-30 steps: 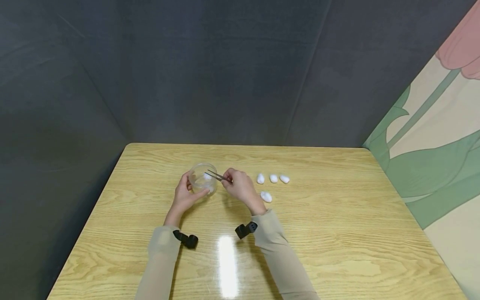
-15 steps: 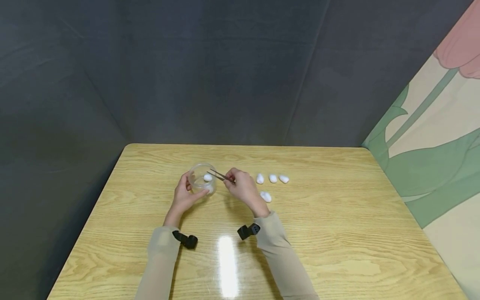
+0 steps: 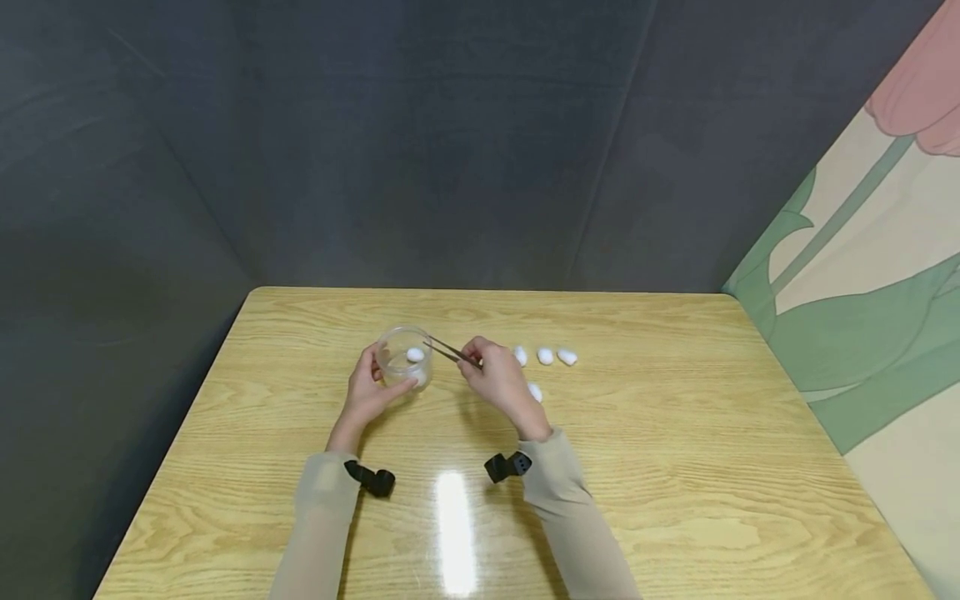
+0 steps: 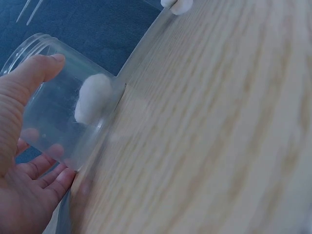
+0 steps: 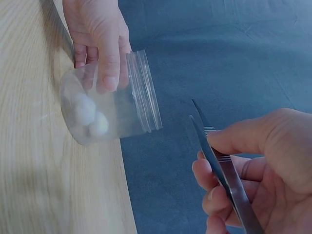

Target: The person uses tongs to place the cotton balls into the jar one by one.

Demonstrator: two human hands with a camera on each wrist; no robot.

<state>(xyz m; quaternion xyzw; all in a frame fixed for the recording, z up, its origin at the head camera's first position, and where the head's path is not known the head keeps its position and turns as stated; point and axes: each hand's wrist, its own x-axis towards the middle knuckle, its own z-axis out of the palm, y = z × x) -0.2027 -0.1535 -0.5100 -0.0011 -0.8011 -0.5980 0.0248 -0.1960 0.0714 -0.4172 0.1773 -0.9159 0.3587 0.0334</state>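
The left hand holds a clear jar upright on the table, thumb pressed on one side and fingers spread around the other. Below that thumb, inside the jar, two cotton balls lie at the bottom. The right hand pinches tweezers between thumb and fingers; ahead of those fingers, the tips stand slightly apart with nothing between them, near the jar's rim and above its mouth. Beside and beneath the right hand, four loose cotton balls lie on the table, two of them partly hidden by that hand.

The likeliest trouble seems to be the tips catching the rim if the right fingers swing low, which could tip the light jar should the left thumb slacken. Squeezing too lightly might drop a ball; brushing the nearest ones with the knuckles could roll them away.
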